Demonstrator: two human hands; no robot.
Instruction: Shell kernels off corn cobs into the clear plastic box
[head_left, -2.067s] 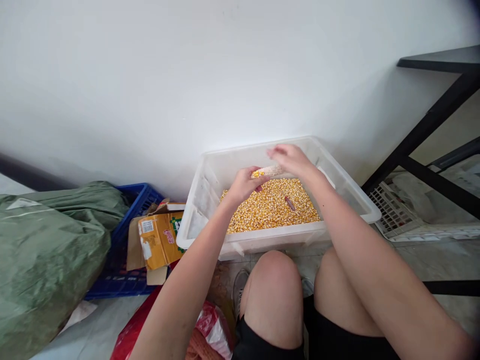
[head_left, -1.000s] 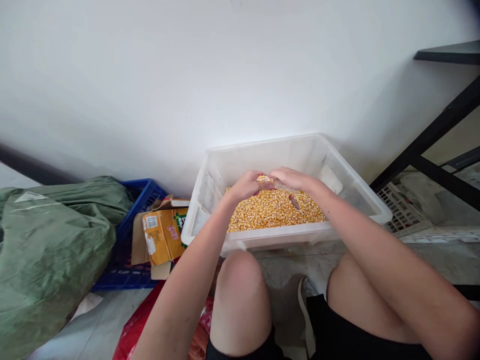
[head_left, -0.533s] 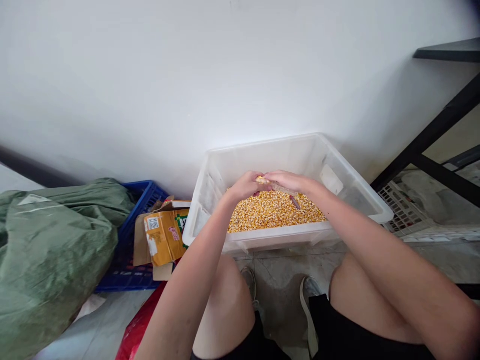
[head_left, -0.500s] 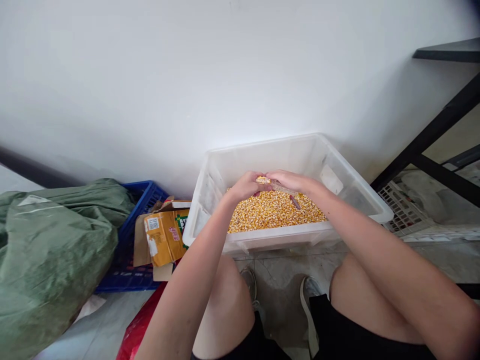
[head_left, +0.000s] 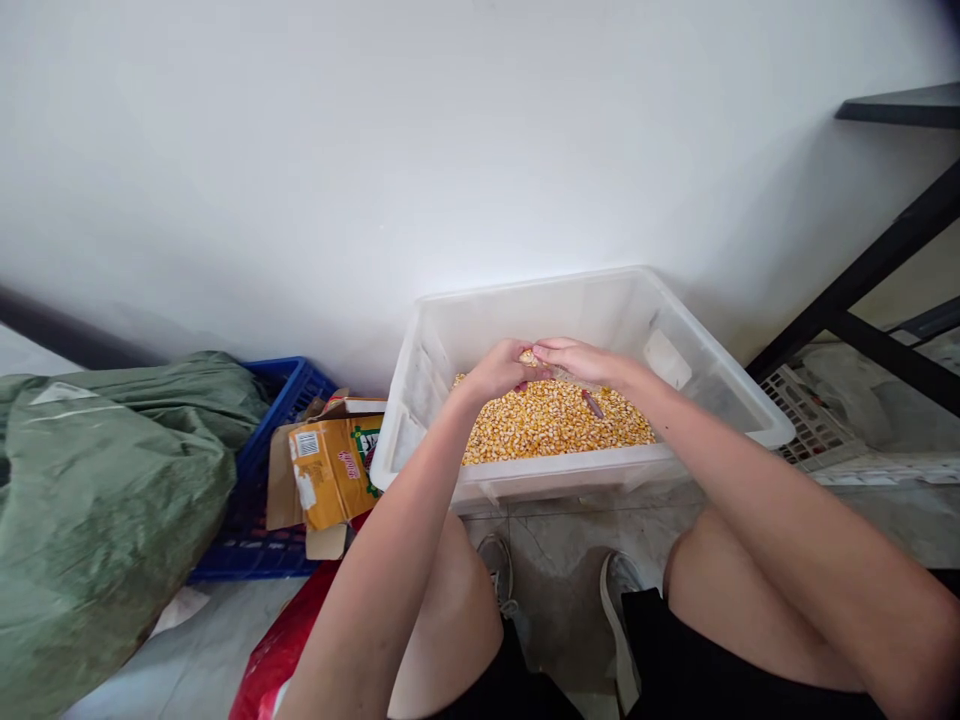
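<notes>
A translucent plastic bin (head_left: 570,468) in front of me holds loose yellow corn kernels (head_left: 540,428). Over the kernels, both hands meet near the bin's middle. My left hand (head_left: 501,370) is closed, its fingers curled inward, and my right hand (head_left: 574,358) is closed opposite it with fingertips nearly touching the left ones. Between them is a clear plastic piece (head_left: 574,377), seemingly a bag, with kernels showing at its top; the hands hide most of it. A small reddish-brown strip (head_left: 592,404) lies just below my right hand; whether it belongs to the plastic is unclear.
On the left, a green sack (head_left: 112,500) rests over a blue crate (head_left: 255,540), beside a torn yellow carton (head_left: 334,475). A red bag (head_left: 289,640) lies near my left leg. To the right stand a black metal frame (head_left: 870,260) and a pale slatted basket (head_left: 806,420).
The view has shifted slightly. Both hands stay together over the corn, with my right fingers drawn a little closer around the clear plastic.
</notes>
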